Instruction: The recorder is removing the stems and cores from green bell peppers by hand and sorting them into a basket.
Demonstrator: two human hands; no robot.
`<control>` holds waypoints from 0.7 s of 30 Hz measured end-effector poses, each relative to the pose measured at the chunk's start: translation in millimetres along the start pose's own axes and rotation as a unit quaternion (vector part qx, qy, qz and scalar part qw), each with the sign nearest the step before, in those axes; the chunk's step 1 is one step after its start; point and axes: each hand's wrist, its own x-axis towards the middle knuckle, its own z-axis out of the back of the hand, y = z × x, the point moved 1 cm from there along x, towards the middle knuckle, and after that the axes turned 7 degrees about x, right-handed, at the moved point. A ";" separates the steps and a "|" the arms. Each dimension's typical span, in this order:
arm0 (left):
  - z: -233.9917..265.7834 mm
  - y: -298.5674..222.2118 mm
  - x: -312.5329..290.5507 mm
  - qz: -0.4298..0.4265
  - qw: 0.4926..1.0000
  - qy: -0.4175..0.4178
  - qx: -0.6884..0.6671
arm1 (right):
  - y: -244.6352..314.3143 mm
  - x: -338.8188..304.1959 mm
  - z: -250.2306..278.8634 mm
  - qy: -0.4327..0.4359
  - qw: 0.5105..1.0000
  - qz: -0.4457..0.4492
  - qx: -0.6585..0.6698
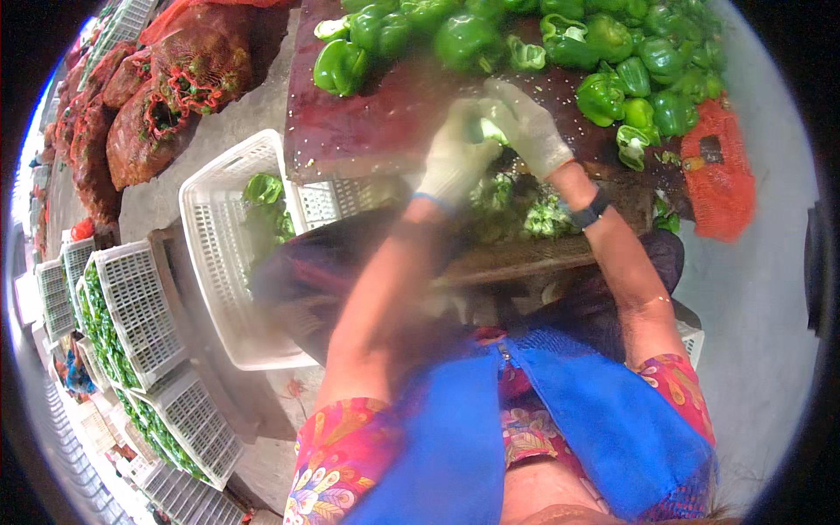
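Observation:
Both my hands wear pale gloves and meet over the front edge of a dark red table [367, 122]. My left hand [455, 157] and my right hand [529, 127] close together around a green bell pepper [490, 131], mostly hidden by the fingers. A black watch sits on my right wrist. A heap of whole green peppers [560, 39] covers the far part of the table. Green pepper scraps [525, 214] lie in a bin just below my hands.
A white slatted crate [219, 262] with a few pepper pieces stands at my left. More white crates of green produce [131, 341] line the far left. Red mesh sacks [166, 96] lie at the upper left, and an orange mesh bag [722, 175] at the right.

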 end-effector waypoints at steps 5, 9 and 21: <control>3.7 -2.5 17.8 -0.070 0.993 0.054 0.080 | 36.0 15.8 40.2 0.362 0.779 0.093 -0.504; -2.1 -8.4 32.3 -0.116 0.986 0.082 0.088 | 1.2 4.3 56.8 0.302 0.843 0.162 -0.415; -31.0 -0.6 25.0 -0.151 0.950 0.048 0.270 | -10.2 17.6 26.6 0.140 0.895 -0.302 -0.297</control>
